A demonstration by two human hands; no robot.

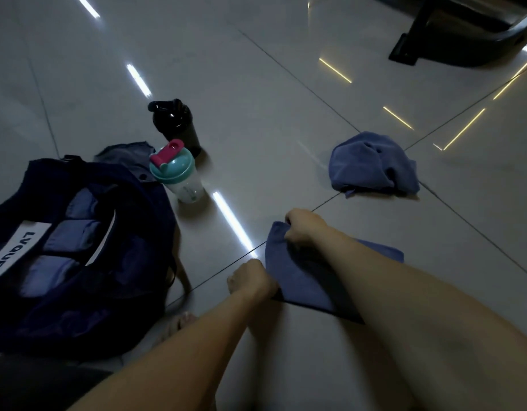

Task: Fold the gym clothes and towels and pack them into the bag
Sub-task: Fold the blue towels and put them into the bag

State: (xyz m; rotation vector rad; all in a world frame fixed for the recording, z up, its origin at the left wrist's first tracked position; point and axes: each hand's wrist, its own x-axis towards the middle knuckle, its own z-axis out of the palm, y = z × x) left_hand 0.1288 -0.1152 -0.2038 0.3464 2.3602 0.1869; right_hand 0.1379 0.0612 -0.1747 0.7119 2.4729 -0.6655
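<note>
On the floor near centre, the left hand (250, 280) and right hand (300, 229) pinched a blue towel (294, 277) by its edge, apparently mid-fold. Folded blue pieces (75, 235) already sat in the gym bag (122, 307) at nine o'clock; a crumpled towel (372, 164) waited at two o'clock.

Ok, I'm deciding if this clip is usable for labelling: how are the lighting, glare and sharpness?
Head view: dim overall, the bag nearly black. Head view: bright light streaks glare off the glossy floor. Head view: slightly soft, yet the left hand and right hand on the blue towel stay readable.
</note>
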